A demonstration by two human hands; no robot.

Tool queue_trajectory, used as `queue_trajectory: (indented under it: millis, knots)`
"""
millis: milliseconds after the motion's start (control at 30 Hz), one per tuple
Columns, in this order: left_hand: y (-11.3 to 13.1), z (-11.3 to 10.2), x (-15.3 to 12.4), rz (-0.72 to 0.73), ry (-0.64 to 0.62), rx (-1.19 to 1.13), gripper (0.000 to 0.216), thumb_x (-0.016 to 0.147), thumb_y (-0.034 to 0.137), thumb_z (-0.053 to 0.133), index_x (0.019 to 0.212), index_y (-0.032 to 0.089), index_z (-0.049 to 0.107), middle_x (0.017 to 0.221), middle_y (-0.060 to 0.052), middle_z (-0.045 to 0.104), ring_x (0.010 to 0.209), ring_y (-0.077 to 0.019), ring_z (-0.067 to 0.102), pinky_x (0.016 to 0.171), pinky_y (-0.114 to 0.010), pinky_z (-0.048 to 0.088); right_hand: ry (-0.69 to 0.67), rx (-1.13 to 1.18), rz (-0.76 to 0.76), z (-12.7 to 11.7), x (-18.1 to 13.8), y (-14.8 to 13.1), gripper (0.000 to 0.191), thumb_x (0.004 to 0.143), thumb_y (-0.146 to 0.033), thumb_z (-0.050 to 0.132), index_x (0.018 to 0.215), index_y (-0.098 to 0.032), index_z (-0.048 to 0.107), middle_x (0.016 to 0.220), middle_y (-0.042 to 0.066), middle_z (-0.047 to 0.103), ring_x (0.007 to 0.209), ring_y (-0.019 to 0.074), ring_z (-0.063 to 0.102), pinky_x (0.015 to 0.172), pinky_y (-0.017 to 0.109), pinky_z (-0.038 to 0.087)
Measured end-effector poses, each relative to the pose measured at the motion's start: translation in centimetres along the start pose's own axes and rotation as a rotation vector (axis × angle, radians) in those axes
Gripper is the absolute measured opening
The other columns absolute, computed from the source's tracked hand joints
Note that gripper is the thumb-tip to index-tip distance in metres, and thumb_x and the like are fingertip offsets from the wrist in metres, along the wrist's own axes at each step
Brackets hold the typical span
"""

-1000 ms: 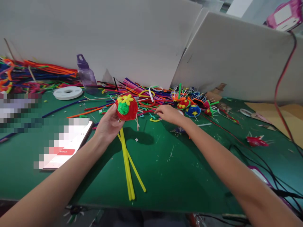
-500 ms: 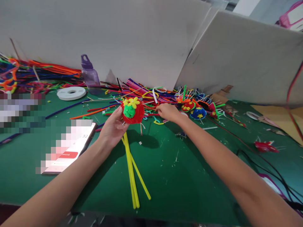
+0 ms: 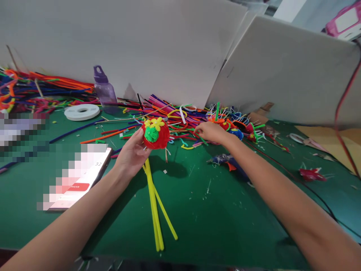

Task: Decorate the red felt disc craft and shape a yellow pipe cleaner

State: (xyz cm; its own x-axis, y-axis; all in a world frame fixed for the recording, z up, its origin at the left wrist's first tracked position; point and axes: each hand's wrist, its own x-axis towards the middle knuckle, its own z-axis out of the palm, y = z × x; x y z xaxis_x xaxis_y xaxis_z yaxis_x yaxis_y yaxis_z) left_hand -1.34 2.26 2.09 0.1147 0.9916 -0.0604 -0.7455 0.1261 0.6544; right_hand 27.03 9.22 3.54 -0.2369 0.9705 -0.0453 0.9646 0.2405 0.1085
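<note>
My left hand point(image 3: 131, 154) is closed on a red fuzzy pipe-cleaner ball point(image 3: 162, 139). A green coiled piece and small yellow flowers sit on the ball's near face. Over the loose pipe cleaners point(image 3: 158, 103) at the back, my right hand point(image 3: 211, 132) has its fingers curled in a pinch. A short green pipe-cleaner piece point(image 3: 203, 140) lies right by those fingertips; whether they grip it I cannot tell. Below my left hand, several yellow pipe cleaners point(image 3: 154, 203) lie on the green table point(image 3: 203, 229). A blue glue gun point(image 3: 225, 160) with an orange trigger rests partly behind my right forearm.
A lit phone point(image 3: 84, 184) lies at the left. Behind it are a white ribbon spool point(image 3: 81, 111) and a purple bottle point(image 3: 105, 92). Decorated blue and red pieces point(image 3: 251, 131) are piled beyond my right hand. A cable point(image 3: 341, 109) hangs at the right; grey panels point(image 3: 126, 41) stand behind.
My right hand has moved a little to the right along the pile. More of the glue gun now shows under my forearm. My left hand keeps the red ball nearly in place.
</note>
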Motion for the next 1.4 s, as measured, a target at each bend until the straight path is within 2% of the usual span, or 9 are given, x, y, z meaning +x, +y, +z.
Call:
queue_trajectory:
  millis: [133, 267, 400, 600, 800, 933, 1033, 1267, 1400]
  knots:
    - [-0.1, -0.1, 0.1, -0.012, -0.010, 0.006, 0.014, 0.085, 0.016, 0.055, 0.090, 0.018, 0.069, 0.103, -0.003, 0.071, 0.103, -0.0150, 0.062, 0.089, -0.025, 0.051, -0.048, -0.016, 0.018, 0.9, -1.2, 1.4, 0.040, 0.076, -0.019, 0.056, 0.114, -0.026, 0.066, 0.109, 0.007, 0.068, 0.095, 0.0255, 0.063, 0.067, 0.031, 0.048]
    - [-0.3, -0.1, 0.1, -0.015, -0.022, 0.018, 0.015, 0.086, 0.016, 0.055, 0.090, 0.019, 0.069, 0.104, -0.002, 0.071, 0.104, -0.0147, 0.062, 0.088, -0.025, 0.051, -0.019, -0.038, 0.058, 1.4, -2.0, 2.3, 0.043, 0.078, -0.012, 0.049, 0.117, -0.024, 0.065, 0.114, 0.009, 0.066, 0.102, 0.0271, 0.062, 0.075, 0.034, 0.049]
    - [-0.3, -0.1, 0.1, -0.017, -0.021, 0.022, 0.017, 0.085, 0.016, 0.056, 0.095, 0.019, 0.069, 0.102, -0.001, 0.071, 0.100, -0.0136, 0.063, 0.086, -0.024, 0.052, 0.024, -0.048, 0.088, 0.8, -2.3, 3.0, 0.049, 0.079, -0.008, 0.045, 0.123, -0.024, 0.061, 0.123, 0.010, 0.062, 0.110, 0.0291, 0.058, 0.080, 0.037, 0.049]
    - [-0.2, -0.2, 0.2, -0.021, -0.047, 0.053, 0.016, 0.084, 0.018, 0.058, 0.096, 0.020, 0.069, 0.104, -0.002, 0.071, 0.102, -0.0150, 0.063, 0.086, -0.025, 0.052, 0.036, -0.033, 0.092, -0.4, -2.8, 3.7, 0.046, 0.079, -0.012, 0.049, 0.122, -0.024, 0.062, 0.124, 0.008, 0.061, 0.111, 0.0281, 0.057, 0.087, 0.038, 0.047]
    - [-0.3, -0.4, 0.3, -0.018, -0.054, 0.054, 0.014, 0.085, 0.018, 0.057, 0.091, 0.020, 0.069, 0.104, -0.001, 0.071, 0.103, -0.0146, 0.062, 0.090, -0.025, 0.050, -0.055, -0.056, 0.151, -0.7, -3.3, 4.6, 0.033, 0.082, -0.020, 0.047, 0.107, -0.023, 0.069, 0.111, 0.008, 0.067, 0.102, 0.0243, 0.060, 0.078, 0.031, 0.046]
    - [-0.3, -0.4, 0.3, -0.015, -0.070, 0.060, 0.015, 0.083, 0.019, 0.060, 0.095, 0.021, 0.069, 0.103, -0.001, 0.071, 0.104, -0.0152, 0.062, 0.091, -0.025, 0.050, -0.164, -0.077, 0.187, 0.1, -3.6, 5.4, 0.021, 0.075, -0.028, 0.059, 0.089, -0.019, 0.072, 0.090, 0.010, 0.071, 0.081, 0.0232, 0.064, 0.066, 0.029, 0.044]
    - [-0.3, -0.3, 0.2, -0.022, -0.072, 0.064, 0.015, 0.083, 0.019, 0.060, 0.094, 0.020, 0.069, 0.101, -0.002, 0.071, 0.103, -0.0159, 0.062, 0.090, -0.026, 0.050, -0.188, -0.086, 0.174, 0.5, -4.0, 5.9, 0.020, 0.072, -0.027, 0.062, 0.089, -0.020, 0.072, 0.088, 0.009, 0.071, 0.080, 0.0223, 0.064, 0.064, 0.027, 0.042]
    - [-0.3, 0.0, 0.0, -0.025, -0.039, 0.044, 0.013, 0.083, 0.017, 0.058, 0.090, 0.020, 0.069, 0.098, -0.003, 0.072, 0.100, -0.0160, 0.064, 0.086, -0.025, 0.052, -0.128, -0.047, 0.105, -0.2, -4.2, 6.9, 0.020, 0.077, -0.027, 0.058, 0.089, -0.020, 0.073, 0.091, 0.006, 0.072, 0.082, 0.0210, 0.063, 0.066, 0.028, 0.043]
    - [-0.3, -0.1, 0.1, -0.018, -0.074, 0.055, 0.014, 0.083, 0.017, 0.058, 0.092, 0.020, 0.069, 0.101, -0.003, 0.071, 0.103, -0.0159, 0.063, 0.087, -0.025, 0.052, -0.152, 0.013, 0.032, 0.1, -4.4, 7.0, 0.025, 0.079, -0.017, 0.053, 0.093, -0.021, 0.074, 0.093, 0.003, 0.073, 0.083, 0.0171, 0.064, 0.072, 0.026, 0.045]
